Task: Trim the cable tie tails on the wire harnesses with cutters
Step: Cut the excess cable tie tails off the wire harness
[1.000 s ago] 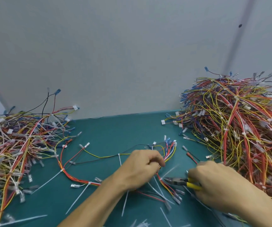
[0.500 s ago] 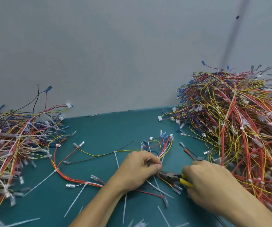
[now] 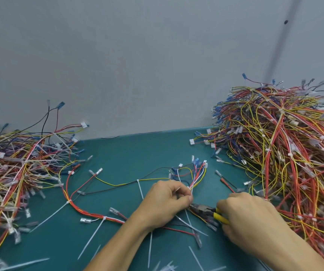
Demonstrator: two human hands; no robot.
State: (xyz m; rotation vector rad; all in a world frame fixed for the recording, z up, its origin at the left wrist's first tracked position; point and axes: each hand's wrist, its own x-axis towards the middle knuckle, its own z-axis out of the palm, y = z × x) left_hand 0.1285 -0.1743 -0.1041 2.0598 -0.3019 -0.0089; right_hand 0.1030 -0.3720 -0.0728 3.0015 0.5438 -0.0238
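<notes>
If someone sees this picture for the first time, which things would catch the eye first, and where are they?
First, the tall heap of coloured wire harnesses at the right, with a lower heap at the left. Then, at front centre on the teal table, the left hand pinches one harness while the right hand holds yellow-handled cutters at it.

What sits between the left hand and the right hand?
In the head view, the cutters span that gap: yellow handles in the right hand, tip at the left hand; harness wires lie beneath.
</notes>
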